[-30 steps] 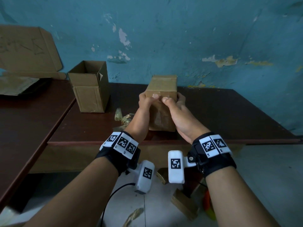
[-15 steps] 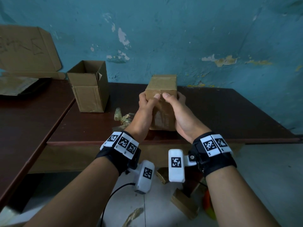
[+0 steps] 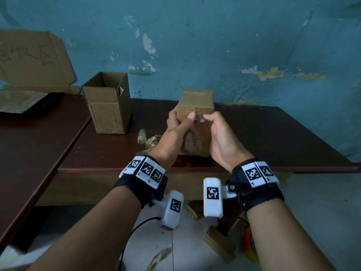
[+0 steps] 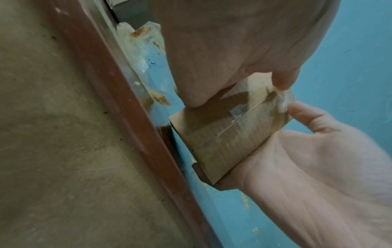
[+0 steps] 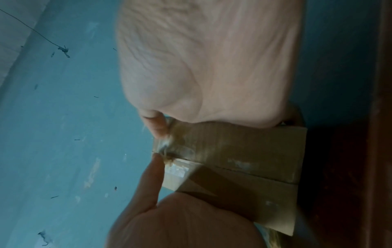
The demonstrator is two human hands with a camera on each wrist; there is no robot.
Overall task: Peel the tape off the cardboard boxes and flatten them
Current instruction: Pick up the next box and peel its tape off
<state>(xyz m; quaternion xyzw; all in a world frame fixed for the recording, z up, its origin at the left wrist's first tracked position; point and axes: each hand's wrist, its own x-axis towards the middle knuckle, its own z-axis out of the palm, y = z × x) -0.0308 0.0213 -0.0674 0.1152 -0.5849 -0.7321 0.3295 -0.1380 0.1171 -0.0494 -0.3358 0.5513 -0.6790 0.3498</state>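
Note:
A small closed cardboard box point(image 3: 197, 102) stands upright near the front edge of the dark table point(image 3: 273, 137). My left hand point(image 3: 175, 130) grips its left side, thumb pressed flat on the near face just below the top edge. My right hand point(image 3: 218, 133) wraps the right side and pinches a lifted end of clear tape point(image 3: 200, 117) at the top of that face. The left wrist view shows the box point(image 4: 229, 134) with the crinkled tape end point(image 4: 282, 99) raised off the seam. In the right wrist view the tape point(image 5: 167, 144) is pinched at the box point(image 5: 244, 159) corner.
An open-topped cardboard box point(image 3: 109, 106) stands at the back left of the table. A wad of peeled tape point(image 3: 148, 139) lies just left of my hands. Flattened cardboard point(image 3: 33, 59) leans on the wall over a second table point(image 3: 29, 143). Cardboard scraps point(image 3: 218, 245) lie on the floor.
My right thumb and finger have drawn slightly right of the left thumb, lifting the tape end off the near face. The box and my left hand have stayed put.

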